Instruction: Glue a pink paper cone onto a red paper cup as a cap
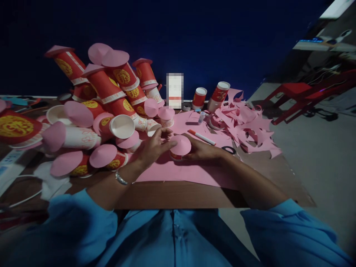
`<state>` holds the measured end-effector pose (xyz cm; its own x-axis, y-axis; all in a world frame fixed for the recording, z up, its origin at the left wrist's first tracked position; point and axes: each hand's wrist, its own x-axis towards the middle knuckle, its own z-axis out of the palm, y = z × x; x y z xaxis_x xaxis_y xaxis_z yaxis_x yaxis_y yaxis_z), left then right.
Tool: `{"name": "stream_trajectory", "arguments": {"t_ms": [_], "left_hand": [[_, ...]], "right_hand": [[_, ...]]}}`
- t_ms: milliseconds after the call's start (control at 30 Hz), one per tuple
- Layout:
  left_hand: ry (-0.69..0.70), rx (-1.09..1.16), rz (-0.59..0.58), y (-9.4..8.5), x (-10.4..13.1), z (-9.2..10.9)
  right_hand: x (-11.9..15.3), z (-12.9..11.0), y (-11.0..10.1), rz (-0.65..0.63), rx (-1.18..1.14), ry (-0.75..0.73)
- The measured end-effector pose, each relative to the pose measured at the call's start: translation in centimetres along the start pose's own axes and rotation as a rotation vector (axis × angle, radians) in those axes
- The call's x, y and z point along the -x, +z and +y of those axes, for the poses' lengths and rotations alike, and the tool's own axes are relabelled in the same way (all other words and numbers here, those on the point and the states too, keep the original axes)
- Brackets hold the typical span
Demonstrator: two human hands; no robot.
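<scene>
A small red paper cup [176, 157] with a pink paper cone [182, 145] on top stands upright over the pink paper sheet [172, 172]. My right hand [201, 148] is wrapped round the cup from the right; its fingertips are hidden behind the cone. My left hand [158, 144] is at the cone's left side with fingers apart, its thumb at the cone's edge; whether it touches I cannot tell. Just beyond the right hand lies an orange-capped marker [201, 137]. A black ring, perhaps a roll of tape [228, 150], is beside the right wrist.
Many cone-topped cups [104, 155] are heaped at the left. Pink paper offcuts [244, 126] pile up at the right. Two red cups [199, 99] stand at the back near a small clear tube [201, 118]. A red stool [294, 92] is beyond the table's right edge.
</scene>
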<state>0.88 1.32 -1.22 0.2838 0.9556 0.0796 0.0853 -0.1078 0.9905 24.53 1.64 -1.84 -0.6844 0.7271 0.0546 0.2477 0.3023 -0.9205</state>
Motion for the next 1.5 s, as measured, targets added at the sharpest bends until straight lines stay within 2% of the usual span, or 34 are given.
{"name": "stream_trajectory", "arguments": {"t_ms": [100,167,333,500,633,733,800,933,1033,1133,1300,1500], "left_hand": [[0.081,-0.152,-0.137,0.0,0.4,0.0],[0.138,-0.282,-0.168,0.1,0.8,0.1],[0.214,-0.442,-0.054,0.4,0.8,-0.3],[0.272,-0.495,0.027,0.0,0.3,-1.7],[0.315,-0.521,0.09,0.1,0.1,-2.3],[0.365,-0.531,0.133,0.2,-0.1,-2.5],[0.399,-0.534,0.154,0.2,-0.3,-2.6],[0.464,-0.576,0.107,-0.4,-0.2,-2.9],[0.495,-0.607,0.023,-0.8,0.0,-2.8],[0.465,-0.617,-0.035,-1.1,0.1,-2.5],[0.488,-0.621,-0.015,-0.8,0.0,-1.9],[0.491,-0.599,-0.019,-0.6,-0.2,-1.5]], "right_hand": [[-0.1,0.2,-0.2,-0.02,-0.053,-0.011],[-0.2,0.4,-0.3,0.005,-0.042,-0.016],[-0.2,0.7,-0.4,0.085,0.092,0.012],[0.2,1.4,-1.5,0.115,0.098,-0.051],[0.1,2.4,-1.6,0.349,0.189,-0.117],[-0.1,2.4,-0.5,0.546,0.398,-0.228],[-0.2,2.1,0.3,0.592,0.569,-0.316],[-0.1,1.3,1.3,0.553,0.754,-0.411],[0.0,1.2,1.5,0.5,0.78,-0.394],[0.0,1.3,1.6,0.464,0.774,-0.356],[0.0,1.5,2.0,0.44,0.763,-0.326],[-0.3,1.5,2.1,0.529,0.729,-0.375]]}}
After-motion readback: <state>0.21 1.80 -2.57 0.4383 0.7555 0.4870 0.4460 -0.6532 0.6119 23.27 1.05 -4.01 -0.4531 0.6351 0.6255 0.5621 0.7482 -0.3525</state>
